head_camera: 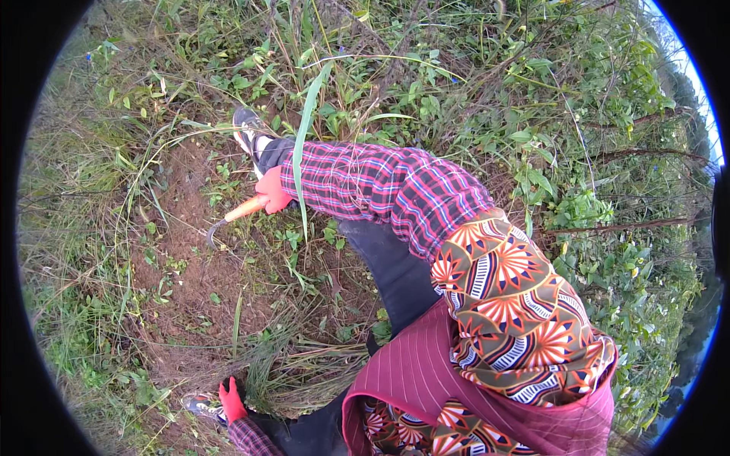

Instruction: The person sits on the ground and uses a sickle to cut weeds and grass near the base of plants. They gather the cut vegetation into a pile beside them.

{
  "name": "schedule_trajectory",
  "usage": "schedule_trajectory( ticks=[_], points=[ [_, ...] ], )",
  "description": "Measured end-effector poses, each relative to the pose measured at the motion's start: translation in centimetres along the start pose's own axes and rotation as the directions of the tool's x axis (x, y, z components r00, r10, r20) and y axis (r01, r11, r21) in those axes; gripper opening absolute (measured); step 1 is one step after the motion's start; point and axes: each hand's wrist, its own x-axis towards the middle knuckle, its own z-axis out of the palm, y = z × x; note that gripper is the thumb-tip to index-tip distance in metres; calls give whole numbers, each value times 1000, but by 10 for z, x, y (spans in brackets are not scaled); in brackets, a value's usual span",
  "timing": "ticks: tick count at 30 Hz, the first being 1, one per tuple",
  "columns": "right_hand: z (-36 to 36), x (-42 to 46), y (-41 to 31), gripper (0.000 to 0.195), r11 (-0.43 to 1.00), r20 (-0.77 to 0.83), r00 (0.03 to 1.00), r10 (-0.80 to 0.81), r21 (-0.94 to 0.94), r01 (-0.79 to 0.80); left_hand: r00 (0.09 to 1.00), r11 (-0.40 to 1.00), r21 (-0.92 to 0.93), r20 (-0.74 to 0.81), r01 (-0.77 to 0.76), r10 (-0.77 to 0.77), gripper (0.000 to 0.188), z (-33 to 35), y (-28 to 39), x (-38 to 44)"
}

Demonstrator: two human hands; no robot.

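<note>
My right hand (274,190), in a red-orange glove, is closed around the orange handle of a sickle (245,208). The sickle's curved dark blade points down over bare soil. A plaid sleeve (353,176) covers that arm, and a long green grass blade hangs across it. My left hand (231,400), in a red and black glove, is low in the view beside a bunch of long grass stems (262,365); whether its fingers hold any stems cannot be told. The grass lies next to my dark-trousered leg, close to one shoe (204,406).
Reddish-brown soil (194,279) with small weeds lies between the hands. Dense grass and leafy plants (428,97) surround it. Thin bare woody stems (633,225) stick out at the right. My other shoe (246,128) stands near the sickle hand.
</note>
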Motion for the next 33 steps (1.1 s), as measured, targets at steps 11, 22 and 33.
schedule_trajectory(
  ticks=[11,22,33],
  points=[
    [-5,-7,7,46,995,23,1000,-2,104,0,1000,999,30,-14,10,-10,56,0,15,-13],
    [-6,-22,-80,33,972,12,997,-79,221,75,388,493,514,-305,-702,870,32,12,143,-49],
    [-13,-90,-127,29,990,621,774,-124,26,138,554,266,623,327,-736,765,110,68,130,-48]
  ],
)
